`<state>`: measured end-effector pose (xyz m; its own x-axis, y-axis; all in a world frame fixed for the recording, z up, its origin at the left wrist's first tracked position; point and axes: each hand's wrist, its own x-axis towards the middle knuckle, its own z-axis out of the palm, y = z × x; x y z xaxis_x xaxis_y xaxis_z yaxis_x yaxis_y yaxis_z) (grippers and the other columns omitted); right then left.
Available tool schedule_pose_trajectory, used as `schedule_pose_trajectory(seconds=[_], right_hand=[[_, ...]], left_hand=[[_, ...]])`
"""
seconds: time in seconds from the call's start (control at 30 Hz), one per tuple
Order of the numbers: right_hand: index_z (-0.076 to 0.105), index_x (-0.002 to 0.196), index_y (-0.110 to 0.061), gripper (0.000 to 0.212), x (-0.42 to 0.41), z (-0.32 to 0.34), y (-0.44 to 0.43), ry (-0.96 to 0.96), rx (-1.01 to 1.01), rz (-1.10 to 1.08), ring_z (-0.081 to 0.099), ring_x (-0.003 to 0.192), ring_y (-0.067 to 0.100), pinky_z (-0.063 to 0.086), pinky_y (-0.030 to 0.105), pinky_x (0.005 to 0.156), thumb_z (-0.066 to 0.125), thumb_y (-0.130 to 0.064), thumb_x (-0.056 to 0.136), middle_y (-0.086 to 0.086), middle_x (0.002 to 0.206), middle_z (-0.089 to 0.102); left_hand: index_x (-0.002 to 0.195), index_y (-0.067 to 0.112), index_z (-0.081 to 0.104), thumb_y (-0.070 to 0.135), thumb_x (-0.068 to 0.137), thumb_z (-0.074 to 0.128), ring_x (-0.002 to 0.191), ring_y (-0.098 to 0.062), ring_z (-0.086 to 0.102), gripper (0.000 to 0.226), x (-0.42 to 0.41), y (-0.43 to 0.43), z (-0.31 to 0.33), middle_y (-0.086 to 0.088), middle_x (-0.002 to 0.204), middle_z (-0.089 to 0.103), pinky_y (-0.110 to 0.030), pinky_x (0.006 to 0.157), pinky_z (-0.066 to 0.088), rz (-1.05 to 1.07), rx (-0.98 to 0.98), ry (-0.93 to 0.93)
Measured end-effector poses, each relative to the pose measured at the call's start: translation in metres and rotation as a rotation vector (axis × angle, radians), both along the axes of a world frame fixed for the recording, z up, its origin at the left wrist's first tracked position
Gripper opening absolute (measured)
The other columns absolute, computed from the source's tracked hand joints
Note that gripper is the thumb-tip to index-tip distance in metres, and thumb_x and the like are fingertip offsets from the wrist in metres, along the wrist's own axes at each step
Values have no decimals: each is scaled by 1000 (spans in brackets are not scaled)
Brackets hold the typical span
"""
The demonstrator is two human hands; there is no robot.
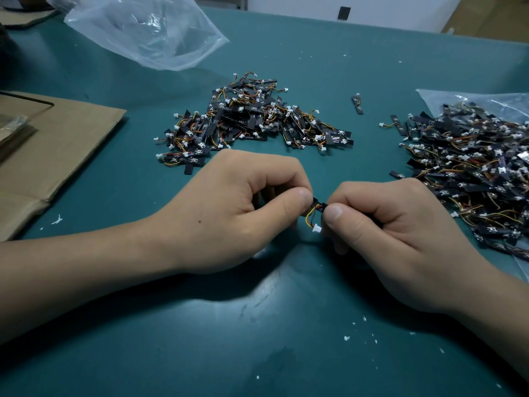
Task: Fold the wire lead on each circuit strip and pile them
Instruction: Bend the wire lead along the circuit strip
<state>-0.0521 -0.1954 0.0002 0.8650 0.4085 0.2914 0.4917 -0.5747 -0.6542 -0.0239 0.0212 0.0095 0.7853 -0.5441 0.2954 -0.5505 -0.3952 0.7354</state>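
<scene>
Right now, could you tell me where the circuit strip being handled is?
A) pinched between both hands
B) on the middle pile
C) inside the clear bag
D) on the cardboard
A: the left hand and right hand both pinch the circuit strip, its wire lead looping below.

**Small electronics assembly shop**

Teal bench (286, 325) w/ wired strips in bulk: mid heap (252, 118), plus right heap (472, 167) on a clear bag (486, 98). Poly bag (143, 30) & flat cardboard (57, 156) at bench edges. Left hand (237, 210) & right hand (395, 233) pinch one strip (319, 203): manual piecework. White flecks (346, 338) on bench; plain wall (286, 7) behind.
</scene>
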Motion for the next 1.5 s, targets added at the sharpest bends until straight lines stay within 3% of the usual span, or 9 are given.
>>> schedule_pose_trajectory(seconds=[0.3,0.47,0.87,1.03,1.13,1.2,1.3,1.4,1.5], right_hand=[[59,68,-23,32,-1,0,0,-17,-16,8,54,51,16,43,33,54,51,-32,97,-1,55,58],[35,58,-19,46,1,1,1,-3,-15,57,28,47,8,26,25,47,45,-37,99,2,51,32],[33,63,-33,38,0,4,0,-4,-20,169,30,45,7,25,17,48,49,-31,97,-14,49,30],[44,57,-18,37,1,0,-5,1,41,172,32,45,4,28,17,48,50,-25,93,-6,49,36],[68,96,-19,19,3,-3,-6,-69,443,-30,41,45,12,34,18,48,51,-18,103,0,62,57],[58,133,-25,33,5,-5,-6,-13,595,-93,41,41,18,36,21,42,48,-11,105,4,74,67],[64,125,-29,30,8,-9,-6,31,377,-94,48,44,15,41,22,46,50,-16,103,-2,76,71],[68,115,-30,22,6,-10,-4,-9,149,-144,61,61,11,44,15,62,57,-21,98,-11,79,72],[63,129,-28,35,8,-8,-2,-32,30,-270,63,98,3,43,13,86,60,-29,93,-17,108,70]], left_hand=[[80,16,68,18,96,59,64,-19,60,18,0,0,-1,4,67,65,-21,60,45,-8,7,-34],[80,14,70,15,95,59,63,-20,62,18,-1,0,-1,4,68,66,-30,60,48,1,-49,-51],[83,17,68,19,97,58,62,-26,60,17,3,2,-3,0,69,64,-39,58,46,-62,-42,0],[124,19,62,35,99,48,77,-26,60,33,4,2,-5,0,90,65,-39,71,49,-49,-155,53],[124,21,61,29,97,52,89,-24,60,30,7,1,-8,1,98,65,-44,78,48,61,-181,5],[120,23,63,21,93,58,98,-19,61,28,9,0,-10,10,104,66,-31,81,49,105,-100,-31],[121,22,63,21,90,60,108,-3,57,30,6,-1,-13,17,113,62,-15,93,41,87,76,-147],[126,24,60,32,90,58,119,-10,55,37,5,-1,-15,16,124,61,-40,105,43,52,260,-218],[129,30,57,40,90,53,122,-11,52,40,5,-1,-16,16,126,60,-44,104,41,63,357,-210]])
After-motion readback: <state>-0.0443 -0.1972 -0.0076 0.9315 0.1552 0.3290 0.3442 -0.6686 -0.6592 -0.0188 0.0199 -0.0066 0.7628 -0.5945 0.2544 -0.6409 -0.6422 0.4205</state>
